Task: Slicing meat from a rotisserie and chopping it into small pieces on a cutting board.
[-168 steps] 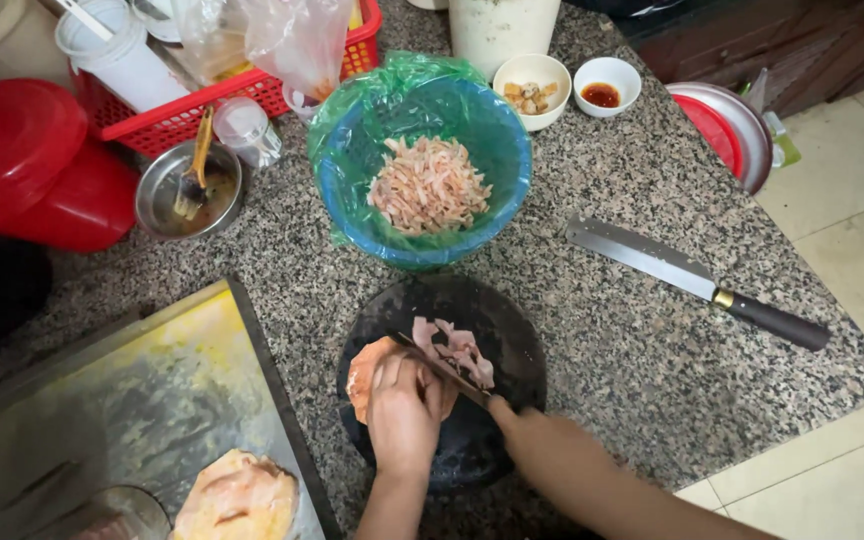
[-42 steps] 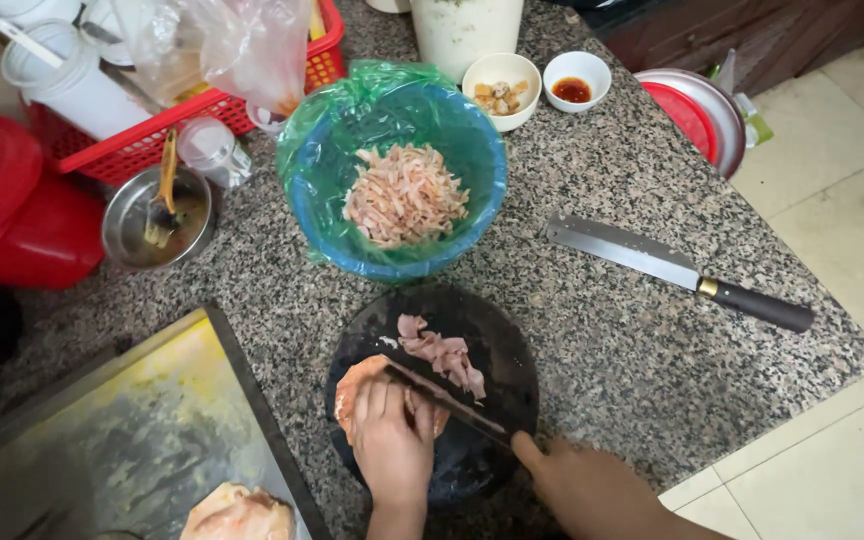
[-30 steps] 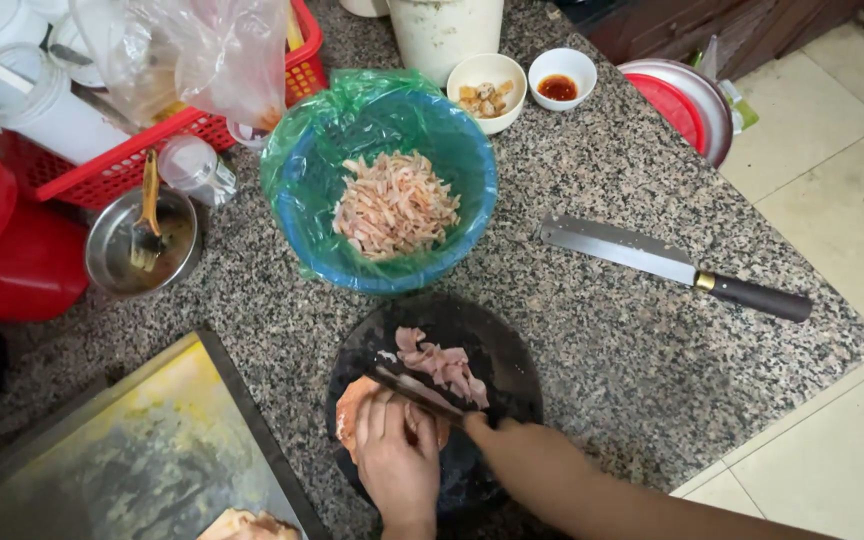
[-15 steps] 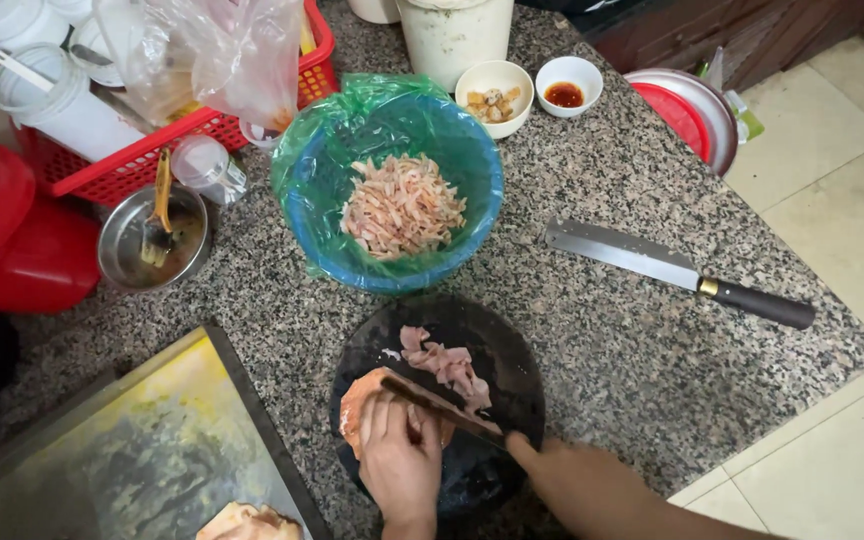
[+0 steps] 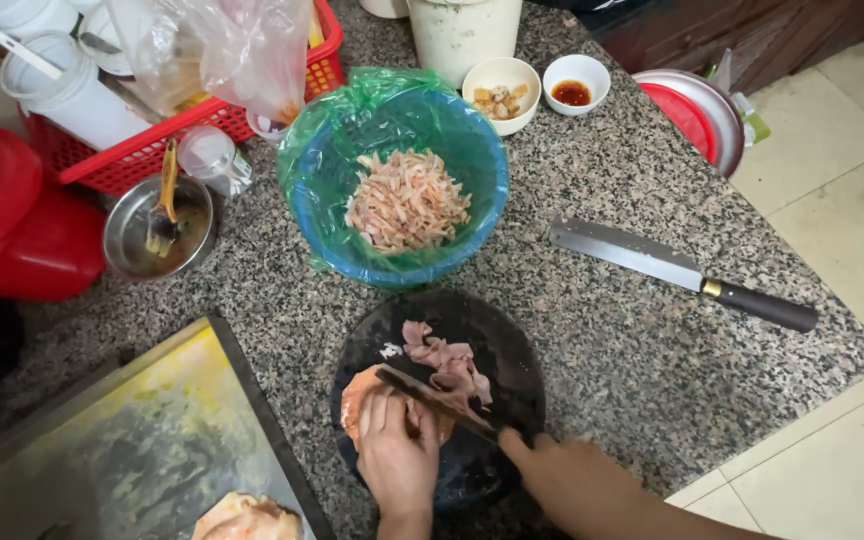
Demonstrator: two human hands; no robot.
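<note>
A round dark cutting board (image 5: pixel 497 345) lies on the granite counter near its front edge. My left hand (image 5: pixel 397 455) presses flat on a piece of raw pink meat (image 5: pixel 357 400) on the board. My right hand (image 5: pixel 562 480) grips a dark-bladed knife (image 5: pixel 432 400), its edge set against the meat beside my left fingers. Cut pink slices (image 5: pixel 447 360) lie on the board just beyond the blade. Behind the board stands a blue bowl (image 5: pixel 477 235) lined with green plastic, holding a heap of sliced meat (image 5: pixel 407 200).
A large cleaver (image 5: pixel 682 270) lies to the right on the counter (image 5: pixel 612 340). A metal tray (image 5: pixel 142 440) with another meat piece (image 5: pixel 247 518) sits front left. Two small white bowls (image 5: pixel 500 85) (image 5: pixel 574 78), a red basket (image 5: pixel 137 155), a steel cup (image 5: pixel 157 225) and red lids stand behind.
My right hand has been drawing the knife back and forth through the meat under my left hand; the pile of slices beside the blade has grown slightly. The view shifted a little.
</note>
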